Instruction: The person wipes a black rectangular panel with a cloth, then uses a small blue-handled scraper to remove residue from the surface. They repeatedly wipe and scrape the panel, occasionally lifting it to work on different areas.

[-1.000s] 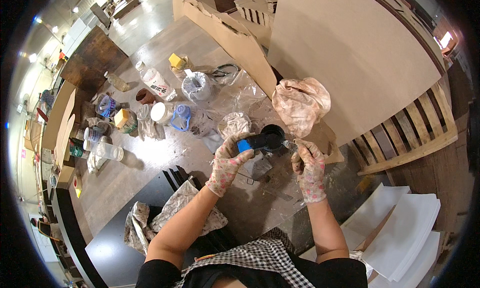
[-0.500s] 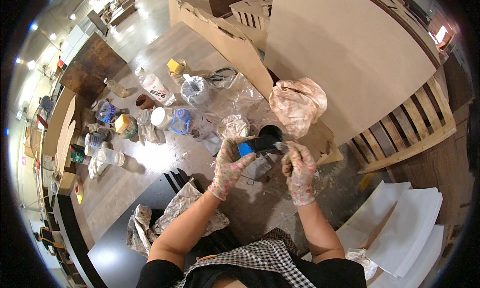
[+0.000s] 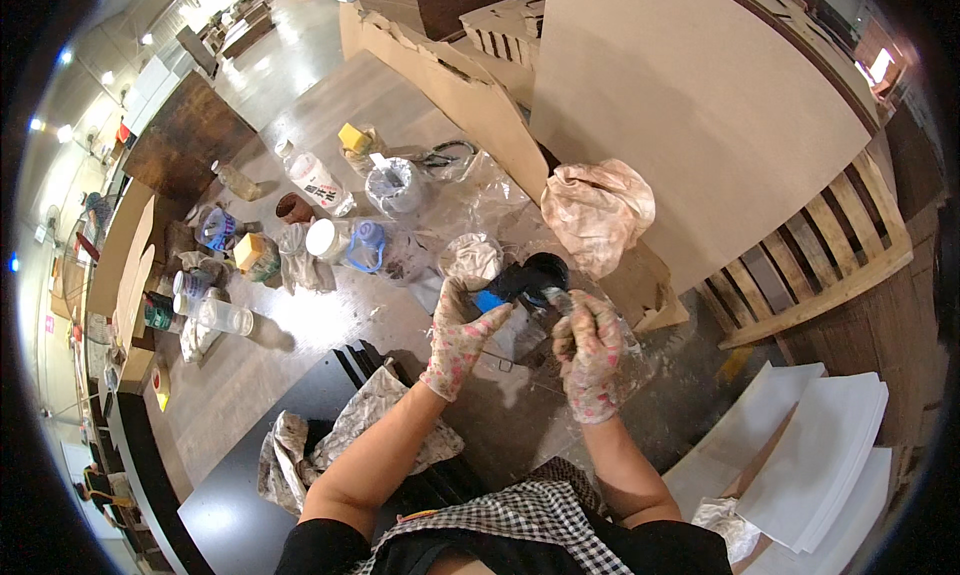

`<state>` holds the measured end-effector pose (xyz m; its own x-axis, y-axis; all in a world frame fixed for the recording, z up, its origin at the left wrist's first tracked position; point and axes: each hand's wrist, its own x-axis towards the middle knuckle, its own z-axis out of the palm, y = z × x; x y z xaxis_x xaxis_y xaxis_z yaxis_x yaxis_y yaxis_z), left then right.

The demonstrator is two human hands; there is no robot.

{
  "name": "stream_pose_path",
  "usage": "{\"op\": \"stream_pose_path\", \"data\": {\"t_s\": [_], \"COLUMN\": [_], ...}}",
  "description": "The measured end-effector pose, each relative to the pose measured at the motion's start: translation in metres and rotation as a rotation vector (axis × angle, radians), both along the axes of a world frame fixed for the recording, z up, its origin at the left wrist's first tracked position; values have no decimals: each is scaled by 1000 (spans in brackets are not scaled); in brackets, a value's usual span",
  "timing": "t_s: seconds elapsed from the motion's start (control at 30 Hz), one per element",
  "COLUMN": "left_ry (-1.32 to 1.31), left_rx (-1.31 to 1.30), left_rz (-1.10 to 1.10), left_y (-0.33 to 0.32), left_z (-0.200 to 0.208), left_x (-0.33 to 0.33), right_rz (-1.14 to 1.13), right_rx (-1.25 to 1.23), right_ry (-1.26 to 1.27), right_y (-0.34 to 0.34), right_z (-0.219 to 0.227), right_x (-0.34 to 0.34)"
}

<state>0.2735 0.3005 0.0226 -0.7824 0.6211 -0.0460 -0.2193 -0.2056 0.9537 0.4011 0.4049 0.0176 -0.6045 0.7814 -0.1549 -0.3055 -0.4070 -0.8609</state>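
My left hand [image 3: 458, 343], in a stained, patterned glove, grips a flat black piece with a blue end [image 3: 487, 301]; its exact kind is unclear. My right hand [image 3: 590, 359], gloved alike, is closed on a thin grey tool [image 3: 557, 297], its tip close to the black piece. Just beyond them is a round black container [image 3: 549, 267]. A white-lined tub [image 3: 473, 258] stands behind my left hand. Near my right hand sits a stained cloth bundle [image 3: 598, 218].
Bottles, jars and a yellow sponge [image 3: 249, 252] crowd the left of the table. A dirty rag [image 3: 375, 415] lies over black panels [image 3: 245, 475] by my left forearm. A large board [image 3: 690, 115] leans at the right, beside a wooden pallet [image 3: 800, 260]. White sheets [image 3: 815, 455] lie lower right.
My right hand has shifted slightly down and left, bringing the grey tool closer to the black piece. My left hand keeps its grip, nearly in place.
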Motion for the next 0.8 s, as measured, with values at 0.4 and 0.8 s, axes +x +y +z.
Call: {"op": "stream_pose_path", "data": {"t_s": [0.4, 0.8], "left_ry": [-175, -38], "left_rx": [10, -113], "left_rz": [19, 53], "left_y": [-4, -3], "left_z": [-10, -6], "left_x": [-4, 1], "right_rz": [53, 45], "right_rx": [253, 362], "right_ry": [99, -65], "right_y": [-3, 2], "right_z": [1, -12], "right_x": [-6, -14]}}
